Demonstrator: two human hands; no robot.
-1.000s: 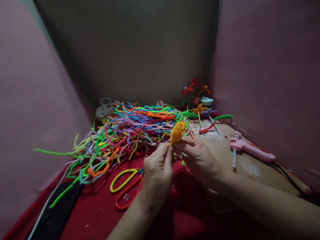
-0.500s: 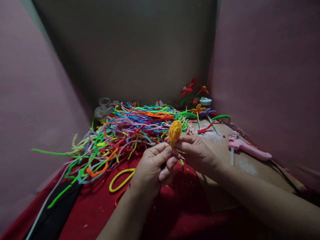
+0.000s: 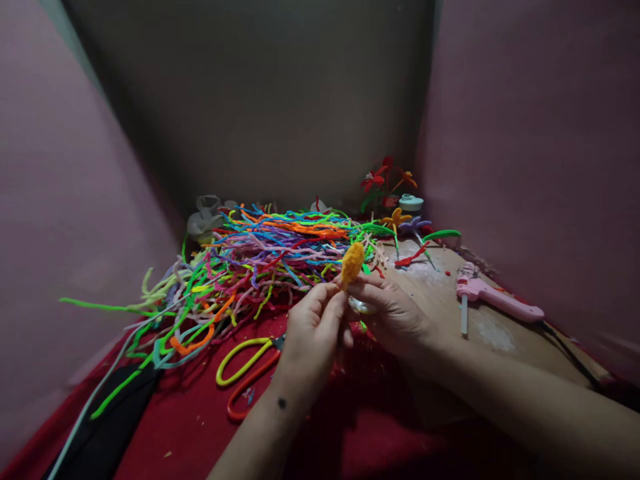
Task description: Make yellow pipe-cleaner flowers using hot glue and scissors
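Between my two hands stands a yellow-orange fuzzy bud (image 3: 353, 261), shaped like an egg and apparently made of pipe cleaner. My left hand (image 3: 320, 317) pinches its base between thumb and fingers. From the other side, the fingers of my right hand (image 3: 387, 307) close on the lower part of the bud. Something pale and shiny shows just under the right fingers; I cannot make out what it is. Left of my left wrist lie scissors (image 3: 245, 363) with one yellow and one red handle, their blades mostly hidden by the hand.
A heap of colourful pipe cleaners (image 3: 280, 247) spreads behind my hands over the red cloth (image 3: 190, 413). To the right, a pink glue gun (image 3: 495, 298) rests on a brown board (image 3: 450, 267). Finished pipe-cleaner flowers (image 3: 397, 219) and a pale blue-lidded container (image 3: 411, 202) stand further back.
My left hand has turned and shifted slightly right, uncovering more of the scissors. The bud has tilted a little to the right. The pale shiny thing now shows under my right fingers.
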